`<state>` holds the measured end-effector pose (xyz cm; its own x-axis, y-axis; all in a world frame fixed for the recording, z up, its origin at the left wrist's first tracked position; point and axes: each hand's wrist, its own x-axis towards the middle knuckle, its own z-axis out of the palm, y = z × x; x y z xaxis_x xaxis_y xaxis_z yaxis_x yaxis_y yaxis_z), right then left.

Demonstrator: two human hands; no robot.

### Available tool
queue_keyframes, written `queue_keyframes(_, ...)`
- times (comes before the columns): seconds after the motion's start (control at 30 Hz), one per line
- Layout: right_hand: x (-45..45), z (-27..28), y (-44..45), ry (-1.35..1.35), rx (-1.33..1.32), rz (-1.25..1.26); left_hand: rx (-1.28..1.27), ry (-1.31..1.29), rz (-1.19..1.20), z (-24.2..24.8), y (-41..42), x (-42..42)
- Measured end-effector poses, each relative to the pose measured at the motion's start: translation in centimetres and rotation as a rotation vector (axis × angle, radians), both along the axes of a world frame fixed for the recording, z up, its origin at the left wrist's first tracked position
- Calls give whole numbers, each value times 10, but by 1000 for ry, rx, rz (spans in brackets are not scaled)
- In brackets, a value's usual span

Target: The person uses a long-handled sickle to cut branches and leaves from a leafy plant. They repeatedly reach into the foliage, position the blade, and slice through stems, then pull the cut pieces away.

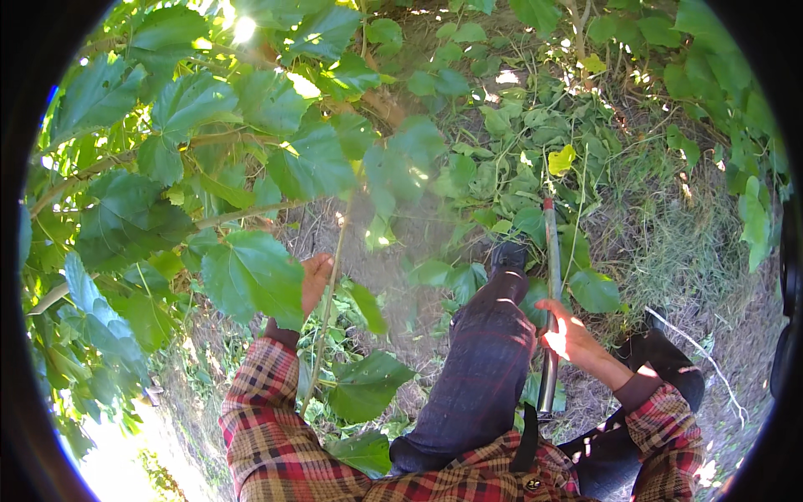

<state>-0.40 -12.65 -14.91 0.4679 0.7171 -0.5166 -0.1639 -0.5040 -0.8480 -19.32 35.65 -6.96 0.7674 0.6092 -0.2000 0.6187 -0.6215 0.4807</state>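
Observation:
A leafy broad-leaved stem (339, 251) runs up beside my left hand (315, 282). A big green leaf (254, 276) hides part of that hand, so I cannot tell whether its fingers grip the stem or only rest near it. Further right, my right hand (574, 339) holds a slim metal tube (553, 251) with thumb and fingers around it. The tube stands lengthwise beside my dark-trousered leg (486, 357); its far tip is red, and its near end points toward my body.
Dense leafy branches (157, 157) fill the left side and upper left. Cut or fallen leafy shoots (521, 138) lie heaped on the ground ahead, with a yellow leaf (561, 160) among them. Dry grass (677, 232) and a thin pale twig (702, 357) lie to the right.

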Motion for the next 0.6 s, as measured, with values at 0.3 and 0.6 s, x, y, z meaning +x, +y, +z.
queue_keyframes(0.3,-1,5,1,-84,-38,30,546,-113,-561,59,-92,46)
queue_keyframes(0.6,-3,13,6,-1,-56,-24,429,33,-1080,17,-111,136)
